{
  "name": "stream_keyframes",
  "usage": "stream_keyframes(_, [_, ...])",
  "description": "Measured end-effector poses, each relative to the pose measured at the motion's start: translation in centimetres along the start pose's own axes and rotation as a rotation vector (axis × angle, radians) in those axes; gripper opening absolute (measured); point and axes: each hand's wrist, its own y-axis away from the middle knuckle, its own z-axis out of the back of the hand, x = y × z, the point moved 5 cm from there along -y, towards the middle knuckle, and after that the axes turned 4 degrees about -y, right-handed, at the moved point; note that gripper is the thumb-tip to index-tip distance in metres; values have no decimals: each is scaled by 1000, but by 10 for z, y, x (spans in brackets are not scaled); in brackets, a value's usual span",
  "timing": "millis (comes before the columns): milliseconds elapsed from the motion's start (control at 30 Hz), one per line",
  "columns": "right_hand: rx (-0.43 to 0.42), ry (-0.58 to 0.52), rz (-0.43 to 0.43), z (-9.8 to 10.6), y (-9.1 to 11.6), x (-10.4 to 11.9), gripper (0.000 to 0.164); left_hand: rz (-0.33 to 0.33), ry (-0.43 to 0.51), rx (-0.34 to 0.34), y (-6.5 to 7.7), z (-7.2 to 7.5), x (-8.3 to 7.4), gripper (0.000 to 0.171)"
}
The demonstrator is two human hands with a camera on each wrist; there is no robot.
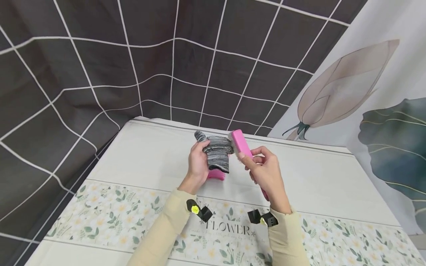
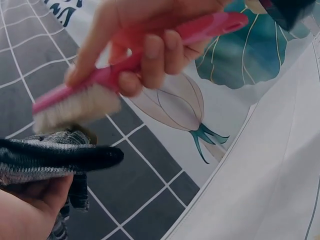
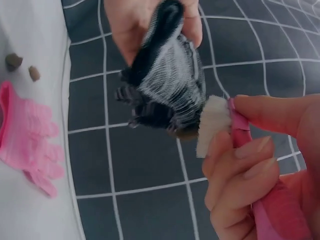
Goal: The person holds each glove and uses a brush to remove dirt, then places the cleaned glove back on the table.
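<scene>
My left hand (image 1: pixel 197 162) grips a black, grey and white striped knitted glove (image 1: pixel 217 152), raised above the table. One dark finger of that glove sticks out in both wrist views. A pink brush (image 1: pixel 242 143) with pale bristles (image 2: pixel 80 107) is in my right hand (image 1: pixel 266 170), fingers curled round its handle. In the right wrist view the bristles are right beside the glove's cuff or fingers; whether they touch it, I cannot tell. Beneath the striped glove, a pink glove (image 3: pixel 32 135) lies on the table, mostly covered in the head view.
Two small brown lumps (image 3: pixel 14 61) sit near the pink glove. The white table cover (image 1: pixel 139 155) carries a flower-printed band with lettering. A dark curtain with a white grid (image 1: pixel 193 62) hangs behind the table, and a leaf-printed cloth (image 1: pixel 332 85) hangs at the right.
</scene>
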Motion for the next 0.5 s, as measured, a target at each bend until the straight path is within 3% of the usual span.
stream_keyframes(167, [-51, -185, 155, 3, 1, -1, 31, -2, -7, 26, 2, -4, 0, 18])
stream_keyframes(267, [-11, -289, 274, -3, -13, -30, 27, -9, -16, 58, 2, -8, 1, 20])
stream_keyframes(400, [-19, -188, 362, -15, -49, -107, 30, -9, -25, 105, 4, -12, 3, 27])
stream_keyframes(500, [-86, -70, 318, -23, -59, -135, 35, -17, -22, 135, 4, -14, 5, 30])
